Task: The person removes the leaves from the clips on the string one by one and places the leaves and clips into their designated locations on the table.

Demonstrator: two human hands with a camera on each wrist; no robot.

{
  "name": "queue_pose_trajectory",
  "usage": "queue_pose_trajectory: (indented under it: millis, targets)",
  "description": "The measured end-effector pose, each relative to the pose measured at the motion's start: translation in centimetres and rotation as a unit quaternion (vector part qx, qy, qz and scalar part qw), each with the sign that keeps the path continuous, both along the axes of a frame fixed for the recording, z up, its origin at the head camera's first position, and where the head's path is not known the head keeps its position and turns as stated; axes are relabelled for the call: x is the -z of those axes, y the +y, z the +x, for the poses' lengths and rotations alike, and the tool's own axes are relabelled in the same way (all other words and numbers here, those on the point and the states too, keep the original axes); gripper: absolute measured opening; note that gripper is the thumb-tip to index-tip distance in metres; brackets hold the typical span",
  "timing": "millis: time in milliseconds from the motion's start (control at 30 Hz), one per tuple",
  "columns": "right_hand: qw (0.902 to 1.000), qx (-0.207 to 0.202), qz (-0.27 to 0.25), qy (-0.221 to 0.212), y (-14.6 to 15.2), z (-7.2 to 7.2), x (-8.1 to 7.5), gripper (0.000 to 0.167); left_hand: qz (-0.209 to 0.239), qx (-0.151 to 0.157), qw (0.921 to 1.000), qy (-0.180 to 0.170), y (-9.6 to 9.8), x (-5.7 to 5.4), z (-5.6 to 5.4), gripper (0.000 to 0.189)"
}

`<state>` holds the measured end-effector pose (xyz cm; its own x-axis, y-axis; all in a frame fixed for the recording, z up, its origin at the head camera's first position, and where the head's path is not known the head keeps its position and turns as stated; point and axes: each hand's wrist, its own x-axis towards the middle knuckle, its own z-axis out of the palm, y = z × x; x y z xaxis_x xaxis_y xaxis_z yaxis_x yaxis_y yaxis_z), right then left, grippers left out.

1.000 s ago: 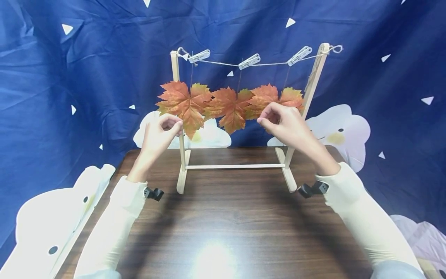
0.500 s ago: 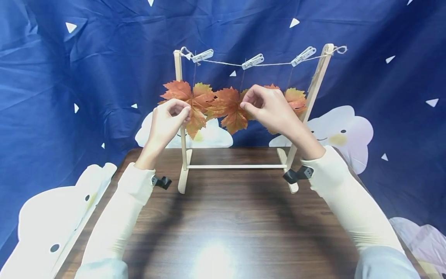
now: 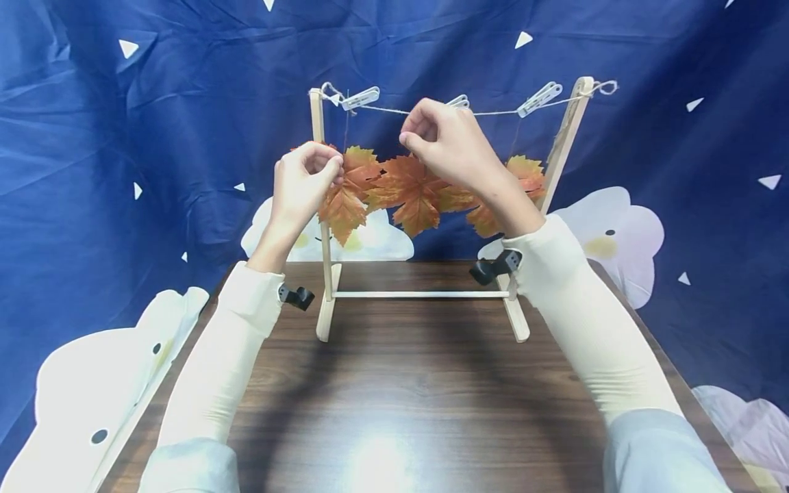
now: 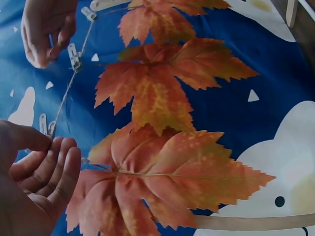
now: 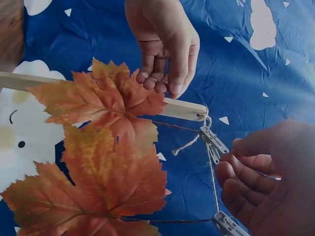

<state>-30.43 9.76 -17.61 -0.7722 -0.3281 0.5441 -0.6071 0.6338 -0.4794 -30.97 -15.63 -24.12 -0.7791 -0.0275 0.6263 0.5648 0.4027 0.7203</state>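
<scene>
My left hand (image 3: 302,181) is raised before the left maple leaf (image 3: 346,212) and hides part of it. Its fingers bend loosely, thumb near the forefinger, with nothing seen between them. Higher up, my right hand (image 3: 453,144) hovers in front of the string (image 3: 387,109) and partly covers the middle clothespin (image 3: 459,101). Its fingers are loosely bent too and hold nothing visible. Orange-green leaves, the middle one (image 3: 414,198) and right one (image 3: 525,171) among them, hang on thin stems from white clothespins, including the left (image 3: 361,98) and right (image 3: 540,99) ones.
A wooden stand with a left post (image 3: 317,116), a right post (image 3: 570,127) and a low crossbar (image 3: 422,294) carries the string. It stands on a brown wooden table (image 3: 394,383). Behind hangs a blue cloth (image 3: 185,89) with white triangles and clouds.
Both hands have risen. The right hand has also moved left, from the right leaf to before the middle clothespin; the left hand has shifted slightly right. The leaves hang as before.
</scene>
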Motion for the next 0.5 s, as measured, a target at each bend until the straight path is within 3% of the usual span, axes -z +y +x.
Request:
queue_pose_trajectory:
  millis: [200,500]
  targets:
    - [0.9996,0.017,0.021,-0.002,-1.2,-1.2,-1.9,0.02,0.0,-0.02,0.9997,-0.012,0.5,-1.2,-0.8,0.015]
    - [0.9975,0.057,0.04,-0.007,-3.7,-3.1,-3.8,0.034,-0.04,-0.092,0.9949,-0.012,1.5,-3.7,-1.9,0.023]
